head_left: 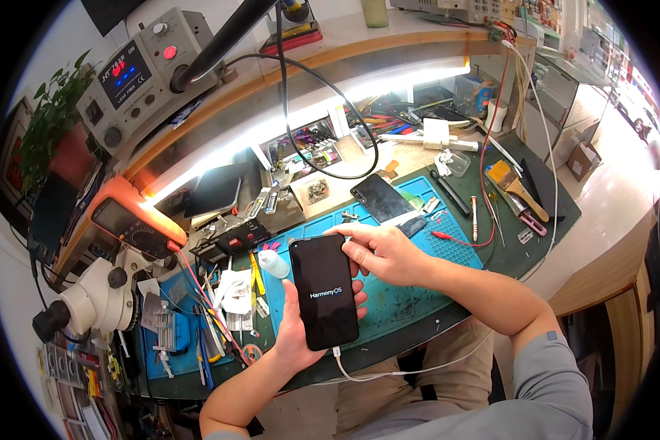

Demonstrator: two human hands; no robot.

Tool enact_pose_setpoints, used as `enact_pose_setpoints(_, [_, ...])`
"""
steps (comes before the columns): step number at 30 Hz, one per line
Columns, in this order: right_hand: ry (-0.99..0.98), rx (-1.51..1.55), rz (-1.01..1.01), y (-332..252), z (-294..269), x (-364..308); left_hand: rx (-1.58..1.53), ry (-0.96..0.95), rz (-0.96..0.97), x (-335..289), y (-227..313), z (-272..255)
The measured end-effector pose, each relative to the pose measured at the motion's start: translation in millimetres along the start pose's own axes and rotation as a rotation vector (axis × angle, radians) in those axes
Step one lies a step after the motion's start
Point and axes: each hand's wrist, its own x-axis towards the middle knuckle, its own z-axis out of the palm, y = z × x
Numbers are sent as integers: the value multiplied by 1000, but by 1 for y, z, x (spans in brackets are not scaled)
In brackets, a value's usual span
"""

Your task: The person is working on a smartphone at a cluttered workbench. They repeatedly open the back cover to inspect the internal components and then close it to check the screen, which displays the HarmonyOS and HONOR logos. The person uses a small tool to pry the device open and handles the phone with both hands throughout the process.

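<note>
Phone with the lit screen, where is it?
Near the middle of the head view, the phone lies in the left hand, the right hand at its upper right corner, a white cable at its bottom.

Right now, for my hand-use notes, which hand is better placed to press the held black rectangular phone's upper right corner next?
Probably the right hand: it is at that corner. The left hand cradles the phone, thumb and fingertips along opposite sides.

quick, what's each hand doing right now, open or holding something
Left hand: closed around the black phone.
Right hand: partly curled at the phone's upper right corner; gripping or just touching, can't tell.
</note>
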Motion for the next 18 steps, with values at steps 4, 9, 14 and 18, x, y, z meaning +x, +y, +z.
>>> enact_pose_setpoints(4, [41, -2, -25, 2, 2, 0, 0, 8, -6, 0, 1, 1])
enact_pose_setpoints(9, [34, -1, -23, 2, 4, 2, -59, -39, 6, -1, 1, -5])
enact_pose_setpoints(14, [4, 20, 8, 4, 0, -2, -51, -12, 2, 4, -1, -2])
enact_pose_setpoints(18, [63, -22, -73, 2, 4, 1, -121, -4, 26, 2, -2, -4])
